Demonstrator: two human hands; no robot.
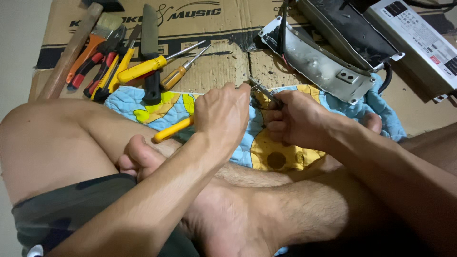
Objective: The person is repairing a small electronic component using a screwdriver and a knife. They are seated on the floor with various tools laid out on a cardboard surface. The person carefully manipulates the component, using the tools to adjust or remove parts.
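**A:** Over the quilt, both hands are meeting. What is each one gripping?

**B:** The right hand is clenching a slim metal tool, probably tweezers or fine pliers, with its tip pointing up and left. The left hand is pinching something tiny right at that tip; it is too small to name. A yellow handle is poking out from under the left palm, so that grip may also be holding a screwdriver, though I cannot tell for sure.

**A:** So where is the small piece sitting?

**B:** Just above the quilt's top edge, between the two hands, with the grey metal housing lying just beyond the quilt to the right.

**A:** How should this pinch be handled well?

**B:** I would judge that steadiness matters most: keeping both wrists resting low near the quilt, squeezing the tool lightly and pulling along its line rather than twisting. A slip could be dropping the piece into the quilt's folds.

**A:** What else is lying around?

**B:** Beyond the quilt on the left, on the cardboard, are two screwdrivers, red-handled pliers, a dark knife, a brush and a wooden handle. A white box unit is sitting far right of the housing.
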